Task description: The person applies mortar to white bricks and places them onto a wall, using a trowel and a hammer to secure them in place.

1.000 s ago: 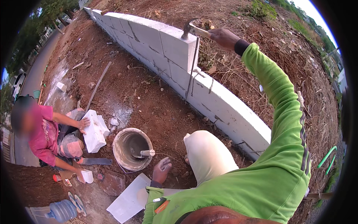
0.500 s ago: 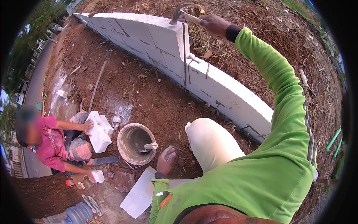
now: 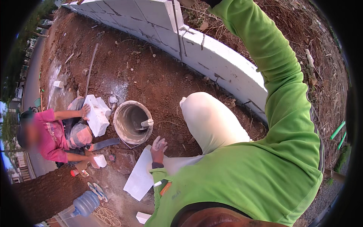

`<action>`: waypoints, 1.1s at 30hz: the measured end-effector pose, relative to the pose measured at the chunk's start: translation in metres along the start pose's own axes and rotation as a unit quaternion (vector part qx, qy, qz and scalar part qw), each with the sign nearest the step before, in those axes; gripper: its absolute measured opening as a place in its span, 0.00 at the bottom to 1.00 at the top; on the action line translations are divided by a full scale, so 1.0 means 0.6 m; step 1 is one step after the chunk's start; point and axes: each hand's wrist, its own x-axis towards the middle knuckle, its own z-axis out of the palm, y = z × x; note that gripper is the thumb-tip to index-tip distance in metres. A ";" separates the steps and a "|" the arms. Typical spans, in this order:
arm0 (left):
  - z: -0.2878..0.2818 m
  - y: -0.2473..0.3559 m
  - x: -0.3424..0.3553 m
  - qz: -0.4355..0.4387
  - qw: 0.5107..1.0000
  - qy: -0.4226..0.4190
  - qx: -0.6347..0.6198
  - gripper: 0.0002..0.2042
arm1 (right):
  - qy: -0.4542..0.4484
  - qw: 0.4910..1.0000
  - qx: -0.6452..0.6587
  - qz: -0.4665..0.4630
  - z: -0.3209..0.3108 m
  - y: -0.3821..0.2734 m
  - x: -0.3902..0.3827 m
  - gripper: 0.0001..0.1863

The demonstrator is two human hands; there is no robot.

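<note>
My right arm in its green sleeve reaches up along the right. At the top edge only the lower part of my right hand (image 3: pixel 186 3) shows, beside the upper block of the white block wall (image 3: pixel 223 56). It gripped a hammer in the earlier frame; the hammer is now cut off by the edge. My left hand (image 3: pixel 158 148) is open and holds nothing, its fingers loosely apart next to a long white block (image 3: pixel 139 176) on the ground. Just left of it stands a mortar-stained bucket (image 3: pixel 120 126), with a pale tool handle (image 3: pixel 147 123) sticking up inside.
At the left a seated person in a pink shirt (image 3: pixel 51 132) handles a white block (image 3: pixel 96 115) and a smaller white piece (image 3: pixel 100 161). A saw blade (image 3: pixel 105 144), a water jug (image 3: pixel 86 203), sandals (image 3: pixel 97 191) and rope (image 3: pixel 107 216) lie about. A thin rod (image 3: pixel 178 34) stands against the wall.
My right hand and the hammer have gone up to the top edge, mostly out of view. The whole view has shifted. My left hand stays open near the bucket.
</note>
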 end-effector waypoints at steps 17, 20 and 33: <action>-0.156 0.042 -0.029 0.008 0.920 0.288 -0.267 0.34 | -0.317 0.858 -0.181 0.360 0.459 0.543 -0.458 0.21; -0.165 0.011 0.034 -0.014 0.905 0.169 -0.391 0.38 | -0.227 0.896 -0.129 0.359 0.481 0.524 -0.517 0.24; -0.041 0.015 0.127 0.147 0.833 0.258 -0.468 0.33 | -0.514 0.621 0.136 0.576 0.439 0.402 -0.575 0.26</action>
